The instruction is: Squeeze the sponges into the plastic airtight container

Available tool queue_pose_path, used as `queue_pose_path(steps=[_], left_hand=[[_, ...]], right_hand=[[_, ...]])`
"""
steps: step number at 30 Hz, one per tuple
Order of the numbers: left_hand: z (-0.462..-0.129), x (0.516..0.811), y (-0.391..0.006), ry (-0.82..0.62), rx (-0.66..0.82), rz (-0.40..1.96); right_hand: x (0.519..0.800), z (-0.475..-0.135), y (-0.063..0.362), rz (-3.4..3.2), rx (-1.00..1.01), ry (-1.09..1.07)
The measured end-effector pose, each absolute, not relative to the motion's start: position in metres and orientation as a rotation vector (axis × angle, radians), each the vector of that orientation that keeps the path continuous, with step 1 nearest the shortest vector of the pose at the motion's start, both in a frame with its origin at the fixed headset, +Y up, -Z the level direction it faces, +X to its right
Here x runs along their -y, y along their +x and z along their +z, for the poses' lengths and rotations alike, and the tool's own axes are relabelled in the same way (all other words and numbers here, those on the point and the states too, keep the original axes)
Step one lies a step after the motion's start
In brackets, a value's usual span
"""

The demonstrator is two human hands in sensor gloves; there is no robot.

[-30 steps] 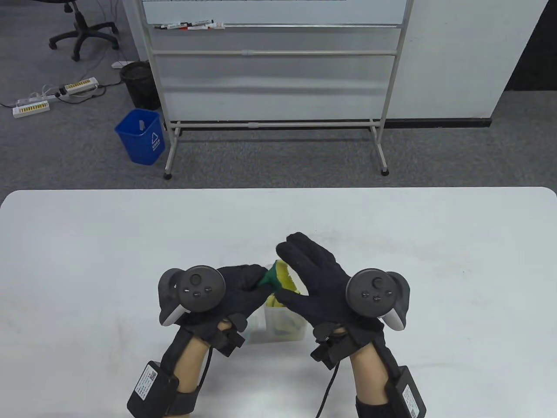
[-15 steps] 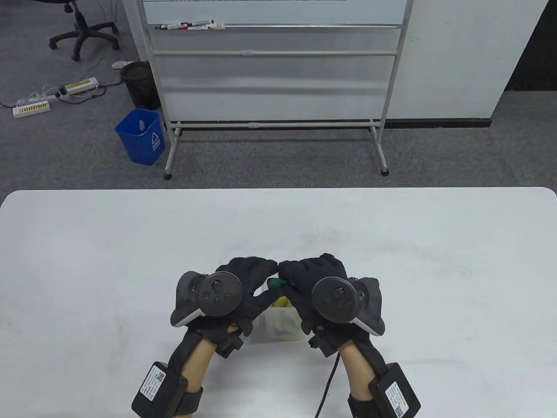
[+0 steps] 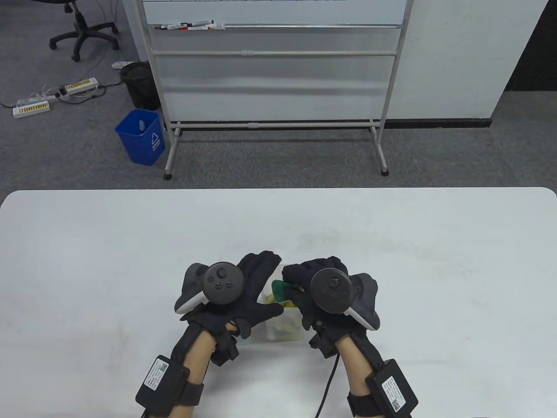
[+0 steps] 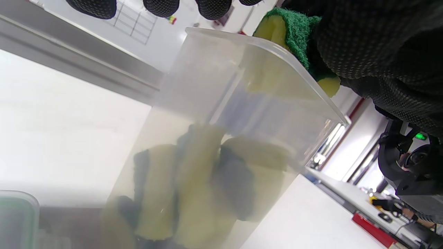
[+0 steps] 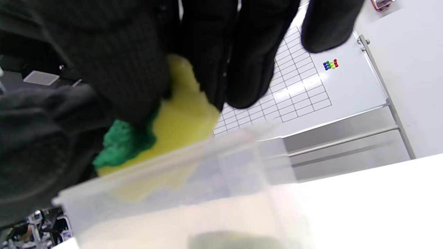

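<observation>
Right hand (image 3: 322, 289) grips a compressed yellow-green sponge (image 3: 282, 291) at the mouth of the translucent plastic container (image 3: 283, 328) on the table (image 3: 109, 261); left hand (image 3: 250, 296) lies open-fingered against the container's left side, steadying it. Best done, I judge, by keeping the sponge crushed small and pressing straight down past the rim while the left braces. Only the left wrist view shows several sponges (image 4: 193, 193) already packed inside.

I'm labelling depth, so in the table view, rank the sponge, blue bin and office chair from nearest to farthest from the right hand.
1. Sponge, gripped in the right hand.
2. Blue bin, on the floor, far left.
3. Office chair, top left corner.
</observation>
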State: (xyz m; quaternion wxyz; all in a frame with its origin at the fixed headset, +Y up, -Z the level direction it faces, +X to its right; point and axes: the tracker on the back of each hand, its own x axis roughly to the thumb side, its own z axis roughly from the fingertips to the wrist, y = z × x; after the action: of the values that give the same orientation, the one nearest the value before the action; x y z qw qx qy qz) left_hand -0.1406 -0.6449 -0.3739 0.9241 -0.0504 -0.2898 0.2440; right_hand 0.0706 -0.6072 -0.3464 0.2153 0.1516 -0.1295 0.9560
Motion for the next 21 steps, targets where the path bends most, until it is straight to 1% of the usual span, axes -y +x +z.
queue_pose_path(steps=[6, 9, 11, 15, 18, 21], left_hand=[[-0.381, 0.66, -0.14, -0.156, 0.612, 0.544], [-0.382, 0.661, -0.141, -0.151, 0.613, 0.561], [-0.383, 0.662, -0.141, -0.152, 0.614, 0.573], [-0.383, 0.663, -0.141, -0.155, 0.614, 0.578], [-0.383, 0.663, -0.14, -0.16, 0.612, 0.585], [-0.383, 0.663, -0.14, -0.168, 0.608, 0.585]], right_hand=[[0.614, -0.348, 0.063, 2.712, 0.375, 0.436], [0.619, -0.351, 0.058, 2.751, 0.326, 0.47], [0.622, -0.352, 0.057, 2.742, 0.353, 0.475], [0.625, -0.357, 0.059, 2.713, 0.326, 0.46], [0.628, -0.361, 0.06, 2.699, 0.266, 0.456], [0.627, -0.365, 0.06, 2.728, 0.156, 0.452]])
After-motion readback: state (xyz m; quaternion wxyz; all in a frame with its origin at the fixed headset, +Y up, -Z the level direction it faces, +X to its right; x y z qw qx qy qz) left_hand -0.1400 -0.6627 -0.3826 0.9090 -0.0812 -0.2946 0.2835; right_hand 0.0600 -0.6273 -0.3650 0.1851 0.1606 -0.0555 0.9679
